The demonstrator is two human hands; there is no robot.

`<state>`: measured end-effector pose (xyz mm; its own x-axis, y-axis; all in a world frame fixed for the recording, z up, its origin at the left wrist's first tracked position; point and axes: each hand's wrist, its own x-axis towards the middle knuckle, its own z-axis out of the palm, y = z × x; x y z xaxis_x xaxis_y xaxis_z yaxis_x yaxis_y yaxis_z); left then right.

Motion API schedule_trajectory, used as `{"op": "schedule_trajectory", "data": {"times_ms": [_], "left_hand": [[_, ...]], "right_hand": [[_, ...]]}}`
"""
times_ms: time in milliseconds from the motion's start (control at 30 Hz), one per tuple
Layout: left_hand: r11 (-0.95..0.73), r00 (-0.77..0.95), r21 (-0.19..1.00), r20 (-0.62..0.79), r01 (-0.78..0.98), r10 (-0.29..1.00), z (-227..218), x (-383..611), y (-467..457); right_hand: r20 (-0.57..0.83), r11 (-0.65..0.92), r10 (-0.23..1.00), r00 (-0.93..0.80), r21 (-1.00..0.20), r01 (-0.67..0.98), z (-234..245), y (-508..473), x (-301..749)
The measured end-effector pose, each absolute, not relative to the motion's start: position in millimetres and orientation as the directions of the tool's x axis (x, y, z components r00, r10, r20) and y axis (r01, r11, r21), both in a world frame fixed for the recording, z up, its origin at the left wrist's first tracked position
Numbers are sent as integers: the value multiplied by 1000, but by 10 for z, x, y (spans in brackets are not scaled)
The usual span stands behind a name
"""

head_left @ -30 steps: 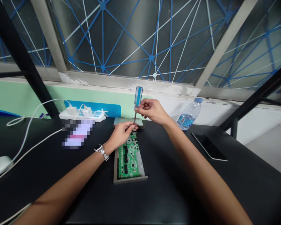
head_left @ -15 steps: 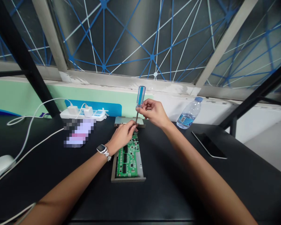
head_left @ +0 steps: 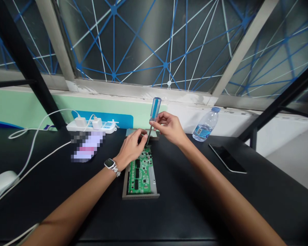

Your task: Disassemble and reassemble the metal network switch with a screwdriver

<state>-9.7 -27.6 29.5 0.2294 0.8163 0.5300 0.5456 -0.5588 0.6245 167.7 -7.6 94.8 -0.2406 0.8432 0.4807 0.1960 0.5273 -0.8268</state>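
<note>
My right hand (head_left: 170, 125) is closed on a screwdriver (head_left: 155, 108) with a clear and blue handle, pinching it at the handle's lower end. Its thin shaft slants down to the far end of a green circuit board (head_left: 144, 172), where the tip is hard to make out. The board lies in a shallow grey metal case (head_left: 141, 196). Beside the shaft, over the board's far left part, my left hand (head_left: 130, 145) has bent fingers with a gap between them and the thumb. Whether its thumb touches the shaft cannot be told. A watch (head_left: 110, 164) is on the left wrist.
A grey metal piece (head_left: 155, 136) lies behind the board. At right are a water bottle (head_left: 206, 126) and a black-screened phone (head_left: 227, 159). A white power strip (head_left: 109, 126) with plugs, cables, a blurred-out item (head_left: 88, 147) and a white mouse (head_left: 1, 182) are at left.
My left hand has risen slightly from the board, and its thumb and fingers have parted more. The screwdriver handle, with my right hand, is slightly lower and tilts more to the right.
</note>
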Motion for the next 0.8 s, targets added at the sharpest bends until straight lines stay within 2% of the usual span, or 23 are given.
{"op": "schedule_trajectory", "data": {"times_ms": [100,200,267,367,433,500,567,633,800], "left_hand": [[-543,170,587,570,600,804,381,-183,-321],[-473,156,530,534,704,831,435,-322,-431],[-388,162,462,456,798,875,442,-416,-539],[-228,144,327,263,917,954,411,-493,-693],[-167,126,268,165,949,978,373,-486,-760],[-156,134,257,100,954,986,335,-448,-793],[-169,158,274,64,947,985,303,-400,-804],[-188,181,300,50,935,982,283,-359,-804],[-209,187,341,98,916,977,289,-318,-809]], "right_hand": [[460,509,851,-254,-842,177,965,-130,1697],[452,491,859,-240,-861,136,1026,-195,1704],[487,511,854,-183,-851,119,1087,-247,1726],[539,540,841,-51,-829,144,1148,-338,1835],[499,486,867,-4,-842,234,1120,-406,1959],[404,377,915,-17,-837,397,1012,-478,2099],[313,284,948,-55,-759,586,836,-542,2219],[272,248,958,-93,-621,743,630,-587,2294],[162,144,983,-89,-365,920,275,-615,2290]]}}
